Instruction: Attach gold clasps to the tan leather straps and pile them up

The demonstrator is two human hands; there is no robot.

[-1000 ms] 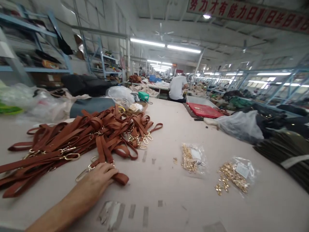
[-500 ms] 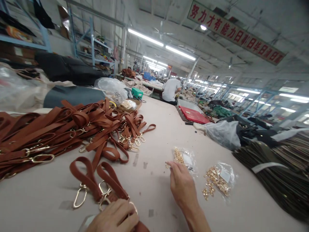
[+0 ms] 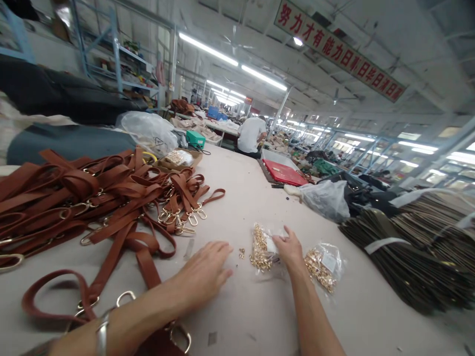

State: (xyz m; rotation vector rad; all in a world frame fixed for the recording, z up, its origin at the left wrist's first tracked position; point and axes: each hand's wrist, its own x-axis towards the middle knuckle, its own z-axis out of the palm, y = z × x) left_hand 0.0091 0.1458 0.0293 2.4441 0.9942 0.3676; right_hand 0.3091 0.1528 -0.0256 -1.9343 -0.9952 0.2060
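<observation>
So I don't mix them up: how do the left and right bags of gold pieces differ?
The right hand overlaps the left bag; the right bag lies right of the forearm. The left bag's label is partly hidden, the right bag's label in plain view. The left bag is nearer the straps than the right bag. Both clear bags hold small gold pieces.

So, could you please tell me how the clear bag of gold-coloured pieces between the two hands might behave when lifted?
The clear bag would probably sag and fold, since it looks thin and crinkled. It may feel heavy for its size, as the gold-coloured pieces look metallic and crowd one side.
</observation>
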